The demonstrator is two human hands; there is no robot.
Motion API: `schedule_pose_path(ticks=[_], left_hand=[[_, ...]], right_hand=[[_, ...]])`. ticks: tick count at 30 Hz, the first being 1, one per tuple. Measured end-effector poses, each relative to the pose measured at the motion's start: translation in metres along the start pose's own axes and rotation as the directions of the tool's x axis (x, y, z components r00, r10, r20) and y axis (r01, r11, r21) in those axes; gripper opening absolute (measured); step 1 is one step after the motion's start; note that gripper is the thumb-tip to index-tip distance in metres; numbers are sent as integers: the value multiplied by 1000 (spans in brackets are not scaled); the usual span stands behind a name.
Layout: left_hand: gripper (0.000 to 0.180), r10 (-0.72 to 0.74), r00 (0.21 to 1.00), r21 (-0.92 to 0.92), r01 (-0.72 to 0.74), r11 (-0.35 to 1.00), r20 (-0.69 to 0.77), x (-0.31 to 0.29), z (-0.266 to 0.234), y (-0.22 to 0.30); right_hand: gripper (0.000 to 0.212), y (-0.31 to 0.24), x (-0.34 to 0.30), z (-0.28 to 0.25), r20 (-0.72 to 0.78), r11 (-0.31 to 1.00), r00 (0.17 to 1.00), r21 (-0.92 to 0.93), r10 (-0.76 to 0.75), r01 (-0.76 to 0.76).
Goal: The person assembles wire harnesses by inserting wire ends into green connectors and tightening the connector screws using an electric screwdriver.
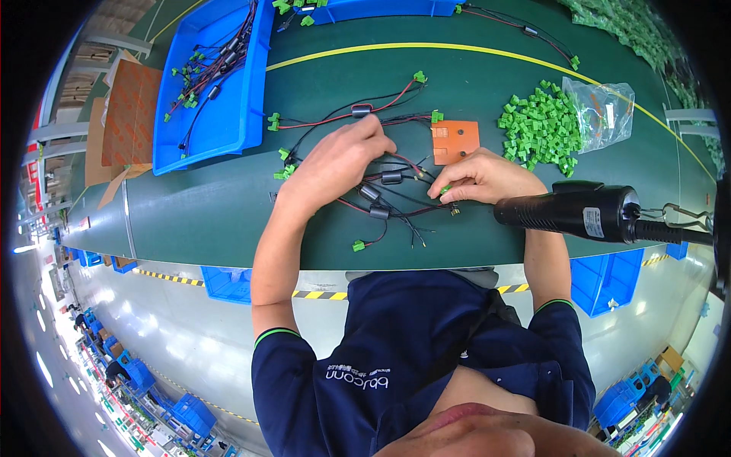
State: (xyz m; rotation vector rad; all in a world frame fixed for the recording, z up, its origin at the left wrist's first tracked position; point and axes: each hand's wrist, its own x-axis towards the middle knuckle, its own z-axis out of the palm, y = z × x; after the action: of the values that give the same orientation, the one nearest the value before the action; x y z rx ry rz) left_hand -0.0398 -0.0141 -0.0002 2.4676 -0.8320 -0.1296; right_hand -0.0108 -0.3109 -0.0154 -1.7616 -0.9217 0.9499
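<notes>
Near the frame's centre, your right hand (493, 177) pinches a small green plastic connector (446, 190). Just up and left lies a thin red-and-black cable end (409, 161), slanting down-right from your nearer left hand (340, 164), whose fingers curl; whether they grip it, I can't tell.

Lg. green worktable (183, 228) here w/ a yellow line (365, 48) across it. Floor (175, 324) I can see is pale grey, v. shiny, blk-&-yellow hazard tape (327, 295) running past the table. Bright glare streaks (44, 369) down L. side; more workstations (148, 411) w/ blue crates (193, 413) in bkgd., both sides.
</notes>
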Motion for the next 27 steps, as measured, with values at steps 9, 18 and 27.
schedule_pose_path(ticks=[9, 18, 27], left_hand=[[21, 33, 999, -14, -33, 999, -11, 9, 16, 15], [18, 2, 987, -271, -46, 962, -160, 20, 42, 16], [20, -46, 993, -518, -15, 855, -106, 18, 36, 1]], right_hand=[[20, 10, 0, 3, 16, 999, 999, -15, -34, 34], [18, 8, -2, 2, 11, 970, 970, 41, -241, 240], [14, -5, 0, 9, -18, 951, 973, 208, -230, 229]])
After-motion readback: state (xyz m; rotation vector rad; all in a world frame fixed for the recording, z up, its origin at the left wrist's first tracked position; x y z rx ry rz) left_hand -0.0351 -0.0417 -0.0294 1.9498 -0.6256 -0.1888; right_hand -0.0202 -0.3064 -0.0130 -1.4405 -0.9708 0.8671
